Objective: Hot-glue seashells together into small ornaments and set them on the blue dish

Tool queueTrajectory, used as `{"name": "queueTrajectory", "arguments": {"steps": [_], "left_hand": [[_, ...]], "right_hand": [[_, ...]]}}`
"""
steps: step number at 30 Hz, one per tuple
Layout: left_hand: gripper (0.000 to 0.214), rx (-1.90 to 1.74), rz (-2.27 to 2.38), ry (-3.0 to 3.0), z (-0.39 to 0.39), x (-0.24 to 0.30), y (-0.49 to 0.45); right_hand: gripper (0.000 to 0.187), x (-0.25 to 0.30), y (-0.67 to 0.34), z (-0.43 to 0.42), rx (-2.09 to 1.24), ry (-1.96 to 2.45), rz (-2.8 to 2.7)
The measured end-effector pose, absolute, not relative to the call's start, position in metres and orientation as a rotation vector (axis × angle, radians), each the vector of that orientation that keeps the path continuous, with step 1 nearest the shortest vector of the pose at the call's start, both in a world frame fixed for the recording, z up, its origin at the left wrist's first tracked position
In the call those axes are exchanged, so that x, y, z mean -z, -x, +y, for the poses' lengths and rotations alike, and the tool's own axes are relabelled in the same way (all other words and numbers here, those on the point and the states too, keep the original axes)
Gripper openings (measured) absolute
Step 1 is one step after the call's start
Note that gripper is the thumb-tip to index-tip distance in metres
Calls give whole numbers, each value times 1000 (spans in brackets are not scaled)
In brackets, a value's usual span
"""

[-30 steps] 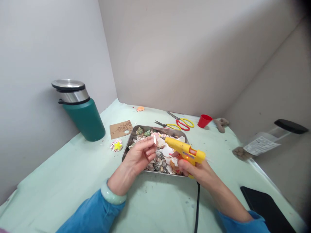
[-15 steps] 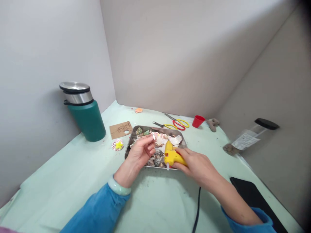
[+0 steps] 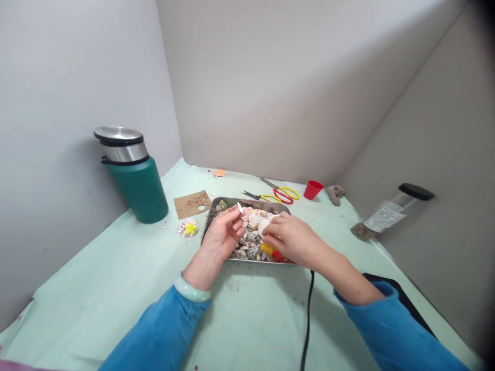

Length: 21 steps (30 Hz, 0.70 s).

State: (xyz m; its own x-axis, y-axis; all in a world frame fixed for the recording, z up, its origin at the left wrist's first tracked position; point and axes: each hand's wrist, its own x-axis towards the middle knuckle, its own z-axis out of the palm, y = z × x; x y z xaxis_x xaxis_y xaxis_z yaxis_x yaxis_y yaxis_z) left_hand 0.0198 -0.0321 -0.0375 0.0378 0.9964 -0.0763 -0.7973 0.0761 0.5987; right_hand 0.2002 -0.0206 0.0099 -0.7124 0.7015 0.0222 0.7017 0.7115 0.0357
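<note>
Between the thumb and fingers of my left hand [image 3: 224, 232], a small narrow white piece [image 3: 240, 207] is pinched, seemingly a bit of shell. A metal tray [image 3: 247, 260] full of shells lies beneath both hands. My right hand [image 3: 296, 239] hovers over its right side, fingers curved and apart. Close to those fingertips are white shells [image 3: 263, 226]; whether they touch is unclear. Under the right hand rests a yellow glue gun [image 3: 266, 249], mostly hidden, and its black cord [image 3: 308, 319] runs toward me.
Behind the tray lie two pairs of scissors [image 3: 280, 193], a red cup [image 3: 313, 189] and a grey-brown lump [image 3: 334, 195]. To the left are a green bottle [image 3: 139, 188], a cardboard piece [image 3: 192, 204] and a decorated disc [image 3: 188, 228]. A clear black-lidded container [image 3: 390, 214] stands right.
My right hand has let go of the glue gun, leaving it in the tray, and moved over the white shells. The left hand keeps its white piece and has shifted only slightly.
</note>
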Motion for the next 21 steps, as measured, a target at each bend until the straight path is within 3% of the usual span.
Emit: {"name": "queueTrajectory", "arguments": {"steps": [7, 12, 21], "left_hand": [[23, -1455, 587, -452, -31, 39, -20], [25, -1459, 605, -462, -29, 38, -20], [27, -1507, 613, -487, -32, 37, -22]], "right_hand": [[9, -2, -150, 5, 87, 1147, -3125], [29, 4, -138, 11, 16, 1187, -3158], [15, -8, -177, 21, -384, 1143, -2713]]}}
